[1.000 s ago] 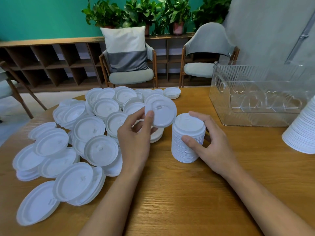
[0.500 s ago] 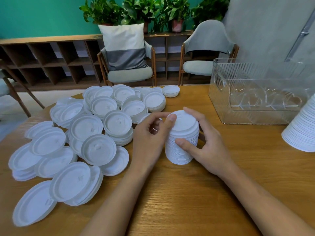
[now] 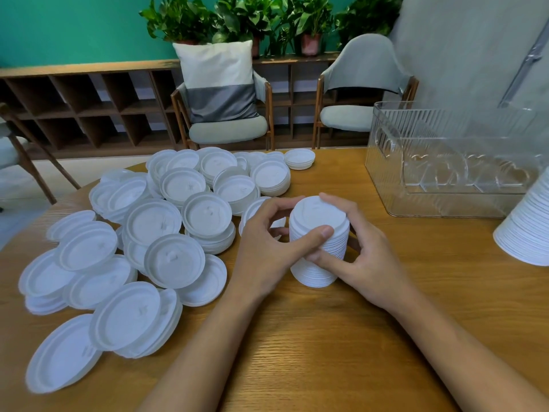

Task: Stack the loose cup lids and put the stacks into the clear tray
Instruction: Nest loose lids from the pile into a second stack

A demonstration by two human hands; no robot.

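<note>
White lids are standing in 1 stack at the centre of the frame, on the wooden table. We are gripping it with 2 hands: our left hand is curling round its left flank, our right hand round its right. More loose lids are lying at left; the clear tray is sitting apart at upper right.

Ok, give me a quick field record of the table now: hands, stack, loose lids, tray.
left hand: grips the lid stack, thumb across its near side
right hand: grips the same stack from the right
lid stack: upright on the table between both hands
loose lids: heaped left of the stack
clear tray: far right, no lids seen inside
second stack: right edge, partly out of frame
</note>
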